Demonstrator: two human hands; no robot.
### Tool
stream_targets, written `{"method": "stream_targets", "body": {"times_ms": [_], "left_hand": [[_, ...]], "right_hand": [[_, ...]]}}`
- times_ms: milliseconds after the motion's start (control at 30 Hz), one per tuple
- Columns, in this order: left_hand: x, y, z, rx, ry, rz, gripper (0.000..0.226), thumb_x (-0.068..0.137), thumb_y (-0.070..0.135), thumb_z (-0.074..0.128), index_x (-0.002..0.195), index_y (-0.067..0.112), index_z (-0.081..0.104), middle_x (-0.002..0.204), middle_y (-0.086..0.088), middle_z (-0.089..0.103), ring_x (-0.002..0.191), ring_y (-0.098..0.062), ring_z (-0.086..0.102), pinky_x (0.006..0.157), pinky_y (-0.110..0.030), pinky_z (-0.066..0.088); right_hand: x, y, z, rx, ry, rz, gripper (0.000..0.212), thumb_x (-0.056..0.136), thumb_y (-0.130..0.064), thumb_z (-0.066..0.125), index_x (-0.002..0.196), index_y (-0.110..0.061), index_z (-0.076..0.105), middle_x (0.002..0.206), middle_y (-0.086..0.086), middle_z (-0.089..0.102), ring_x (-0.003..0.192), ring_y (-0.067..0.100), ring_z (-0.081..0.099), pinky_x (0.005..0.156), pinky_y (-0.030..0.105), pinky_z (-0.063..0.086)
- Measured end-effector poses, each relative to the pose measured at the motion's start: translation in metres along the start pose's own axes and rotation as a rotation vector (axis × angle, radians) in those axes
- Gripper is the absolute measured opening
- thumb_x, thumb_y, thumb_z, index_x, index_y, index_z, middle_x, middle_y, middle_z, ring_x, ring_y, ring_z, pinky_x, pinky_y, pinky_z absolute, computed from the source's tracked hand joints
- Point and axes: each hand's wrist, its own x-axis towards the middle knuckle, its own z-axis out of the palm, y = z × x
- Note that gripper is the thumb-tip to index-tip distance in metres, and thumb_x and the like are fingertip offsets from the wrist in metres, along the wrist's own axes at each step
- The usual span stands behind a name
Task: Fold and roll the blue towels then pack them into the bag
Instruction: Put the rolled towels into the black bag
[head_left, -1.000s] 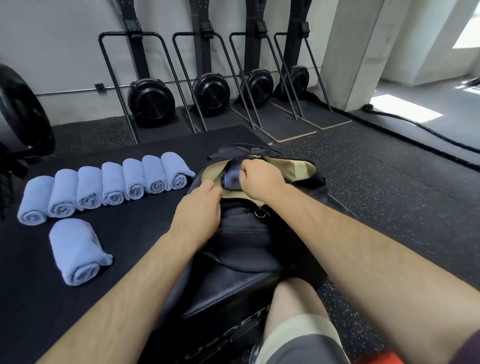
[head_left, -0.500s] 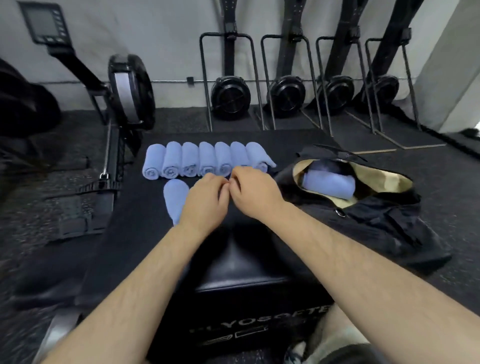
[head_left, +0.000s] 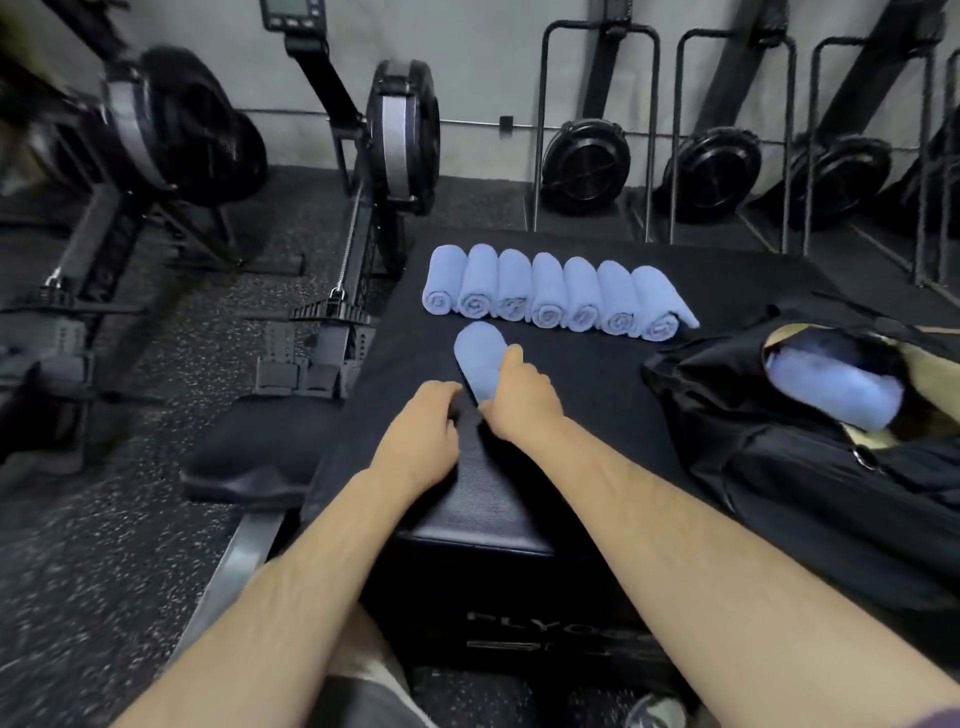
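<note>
Towel roll (head_left: 480, 358) lies alone near the row of 7, right hand (head_left: 519, 400) gripping it, left hand (head_left: 421, 436) curled beside, grip unclear.

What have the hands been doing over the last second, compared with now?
A second ago both hands were at the bag, tucking a rolled towel in. They let it go and moved left: the right hand now grips the lone roll, the left hand beside it. The row of seven rolls stayed put.
</note>
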Motion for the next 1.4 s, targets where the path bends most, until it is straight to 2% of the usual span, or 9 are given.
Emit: {"method": "stream_targets", "body": {"times_ms": [233,467,600,800,967,1033,1167,1267,1400], "left_hand": [[0.035,0.039,-0.01,0.366,0.073,0.386,0.079,0.063,0.01,0.078,0.138,0.001,0.056,0.143,-0.016,0.056,0.132,-0.039,0.053,0.106,-0.048,0.044],[0.061,0.124,-0.009,0.519,0.0,0.547,0.053,0.069,0.042,0.069,0.114,0.02,0.052,0.107,0.004,0.065,0.103,-0.021,0.061,0.108,-0.04,0.034],[0.059,0.184,0.009,0.518,-0.023,0.662,0.053,0.071,0.036,0.074,0.113,0.016,0.05,0.104,-0.002,0.065,0.087,-0.027,0.061,0.075,-0.035,0.036],[0.053,0.249,0.041,0.346,0.071,0.744,0.028,0.077,0.021,0.072,0.097,0.01,0.056,0.083,-0.004,0.067,0.06,-0.023,0.057,0.059,-0.031,0.031],[0.053,0.279,0.069,0.249,0.147,0.846,0.051,0.076,0.028,0.077,0.12,0.01,0.058,0.117,-0.005,0.061,0.102,-0.025,0.055,0.079,-0.036,0.045],[0.045,0.289,0.083,0.257,0.194,0.903,0.039,0.08,0.021,0.073,0.113,0.007,0.059,0.113,-0.009,0.059,0.094,-0.03,0.055,0.074,-0.041,0.05],[0.035,0.297,0.116,0.365,-0.019,0.952,0.022,0.089,0.013,0.056,0.11,0.012,0.062,0.107,-0.005,0.059,0.062,-0.032,0.058,0.048,-0.042,0.046],[0.038,0.296,0.132,0.48,-0.133,0.799,0.044,0.093,0.011,0.048,0.136,0.017,0.05,0.131,-0.001,0.051,0.071,-0.032,0.061,0.051,-0.038,0.039],[0.05,0.294,0.143,0.573,-0.258,0.65,0.053,0.1,0.013,0.041,0.152,0.016,0.031,0.143,-0.003,0.045,0.095,-0.034,0.065,0.07,-0.042,0.05]], "right_hand": [[-0.027,0.031,-0.057,-0.064,0.16,-0.285,0.046,0.08,-0.01,0.06,0.125,-0.018,0.05,0.119,0.004,0.062,0.107,0.03,0.056,0.081,0.042,0.049],[-0.063,0.1,-0.126,-0.314,0.304,-0.384,0.051,0.076,-0.011,0.065,0.127,-0.015,0.057,0.119,0.006,0.065,0.103,0.032,0.061,0.082,0.043,0.048],[-0.08,0.125,-0.152,-0.602,0.329,-0.338,0.059,0.061,-0.028,0.078,0.114,-0.01,0.06,0.108,0.008,0.064,0.093,0.031,0.063,0.084,0.041,0.045],[-0.102,0.162,-0.195,-0.555,0.339,-0.23,0.043,0.084,-0.034,0.061,0.122,-0.017,0.049,0.11,0.0,0.066,0.095,0.026,0.065,0.067,0.038,0.041],[-0.108,0.215,-0.223,-0.606,0.389,-0.089,0.067,0.089,-0.038,0.063,0.148,-0.026,0.034,0.122,0.003,0.056,0.103,0.032,0.062,0.068,0.037,0.034],[-0.102,0.24,-0.229,-0.626,0.399,-0.004,0.065,0.088,-0.035,0.066,0.145,-0.027,0.036,0.122,0.004,0.054,0.103,0.033,0.062,0.069,0.038,0.036],[-0.085,0.276,-0.229,-0.599,0.283,0.117,0.063,0.086,-0.027,0.071,0.14,-0.026,0.038,0.124,0.006,0.051,0.106,0.033,0.059,0.072,0.037,0.037],[-0.069,0.289,-0.219,-0.568,0.201,0.163,0.061,0.084,-0.02,0.071,0.136,-0.025,0.04,0.126,0.007,0.05,0.111,0.034,0.057,0.079,0.039,0.039],[-0.047,0.306,-0.199,-0.539,0.143,0.183,0.056,0.088,-0.022,0.066,0.137,-0.023,0.041,0.129,0.009,0.05,0.114,0.034,0.057,0.078,0.038,0.036]]}}
